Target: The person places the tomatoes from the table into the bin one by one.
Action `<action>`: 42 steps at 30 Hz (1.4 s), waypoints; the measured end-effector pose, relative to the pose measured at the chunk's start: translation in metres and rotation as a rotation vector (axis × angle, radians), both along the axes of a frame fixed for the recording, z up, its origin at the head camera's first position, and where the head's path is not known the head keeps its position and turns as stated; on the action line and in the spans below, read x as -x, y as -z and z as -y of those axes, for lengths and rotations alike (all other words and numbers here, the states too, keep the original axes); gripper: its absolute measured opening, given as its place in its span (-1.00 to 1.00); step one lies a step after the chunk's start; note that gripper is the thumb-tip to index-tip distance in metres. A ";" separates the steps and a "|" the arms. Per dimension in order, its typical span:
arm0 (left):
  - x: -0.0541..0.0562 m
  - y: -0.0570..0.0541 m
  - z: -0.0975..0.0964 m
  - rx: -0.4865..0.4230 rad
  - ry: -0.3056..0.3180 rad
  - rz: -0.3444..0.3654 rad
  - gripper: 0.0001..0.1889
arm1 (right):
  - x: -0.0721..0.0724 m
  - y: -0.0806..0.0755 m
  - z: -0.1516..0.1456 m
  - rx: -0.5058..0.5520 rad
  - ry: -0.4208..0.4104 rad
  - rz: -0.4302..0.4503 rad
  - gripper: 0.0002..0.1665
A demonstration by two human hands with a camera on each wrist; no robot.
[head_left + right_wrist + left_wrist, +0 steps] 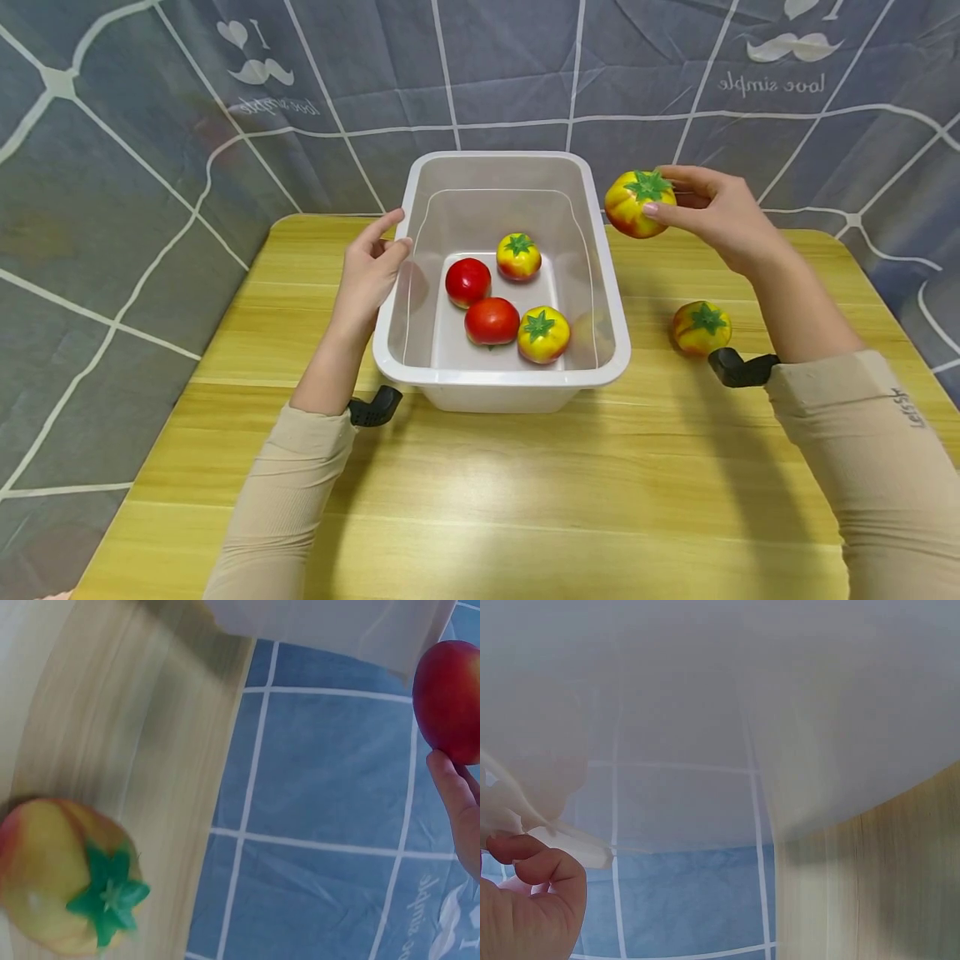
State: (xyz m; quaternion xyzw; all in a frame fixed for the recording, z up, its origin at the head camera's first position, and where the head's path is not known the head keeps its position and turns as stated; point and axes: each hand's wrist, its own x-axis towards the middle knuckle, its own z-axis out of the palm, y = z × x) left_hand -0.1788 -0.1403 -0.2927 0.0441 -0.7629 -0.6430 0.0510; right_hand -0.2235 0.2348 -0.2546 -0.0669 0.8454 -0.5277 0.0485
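Note:
My right hand (720, 212) pinches a yellow-and-red tomato (633, 207) with a green star-shaped top, held in the air just right of the bin's far corner. The same tomato (450, 701) shows its red underside at the right edge of the right wrist view. With thumb and fingers my left hand (371, 271) grips the left rim of a light grey plastic bin (498, 377). Inside the bin lie two red tomatoes, one farther back (468, 282) and one nearer (492, 322), and two yellow-red tomatoes, one at the back (518, 256) and one in front (543, 335).
Another yellow-red tomato (701, 327) rests on the wooden table (480, 517) right of the bin, beneath my right forearm. Behind and left of the table hangs a grey-blue checked cloth (517, 75) with white lines. Each wrist wears a black camera mount.

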 end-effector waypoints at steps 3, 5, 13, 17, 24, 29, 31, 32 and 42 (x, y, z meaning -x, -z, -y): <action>0.000 0.000 0.001 0.004 0.004 0.001 -0.52 | 0.003 -0.002 0.005 0.033 -0.010 -0.006 -0.23; 0.000 0.000 0.001 0.006 0.007 0.002 -0.52 | 0.004 -0.003 0.010 0.058 -0.011 -0.012 -0.24; 0.000 0.001 0.001 -0.006 -0.008 0.000 -0.52 | 0.010 -0.009 0.029 0.111 -0.049 -0.040 -0.28; 0.000 0.001 0.001 -0.009 -0.006 -0.001 -0.52 | 0.012 -0.009 0.037 0.096 -0.072 -0.043 -0.27; 0.000 0.001 0.001 -0.013 0.000 -0.001 -0.52 | 0.014 -0.008 0.045 0.120 -0.087 -0.035 -0.27; 0.000 0.000 0.001 -0.017 -0.010 0.001 -0.52 | 0.016 -0.008 0.050 0.137 -0.095 -0.040 -0.28; 0.001 0.000 0.001 -0.017 -0.012 0.004 -0.52 | 0.017 -0.007 0.052 0.129 -0.103 -0.038 -0.27; 0.001 0.000 0.001 -0.019 -0.011 0.004 -0.52 | 0.017 -0.007 0.053 0.119 -0.109 -0.036 -0.27; 0.002 -0.001 0.000 -0.017 -0.010 0.013 -0.52 | 0.017 0.002 0.061 -0.070 -0.198 -0.082 -0.23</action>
